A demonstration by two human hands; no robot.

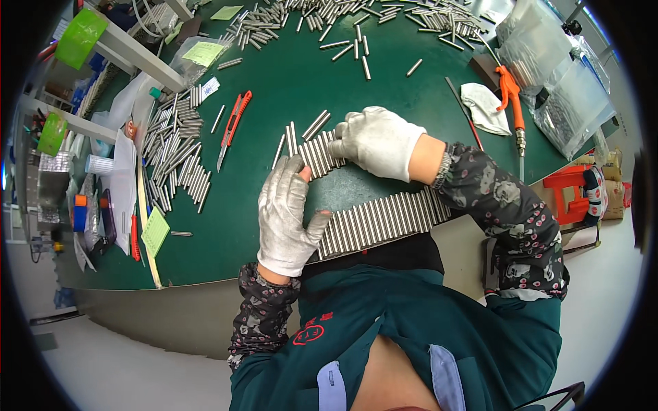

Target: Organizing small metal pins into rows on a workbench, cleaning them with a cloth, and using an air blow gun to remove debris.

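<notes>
My left hand (286, 214) in a white glove lies flat on the green table (288, 75), fingertips against the left end of a short row of metal rods (319, 152). My right hand (377, 140), also gloved, presses on the right end of that same row. A longer row of metal rods (384, 220) lies side by side near the table's front edge, its left end under my left thumb. Two loose rods (290, 137) rest just left of the short row.
Heaps of loose rods lie at the left (175, 154) and along the far edge (356, 14). A red utility knife (234, 125), a white cloth (484, 106), an orange air tool (513, 103), clear bags (555, 75), green tape rolls (81, 35) and green notes (155, 231) surround the work area.
</notes>
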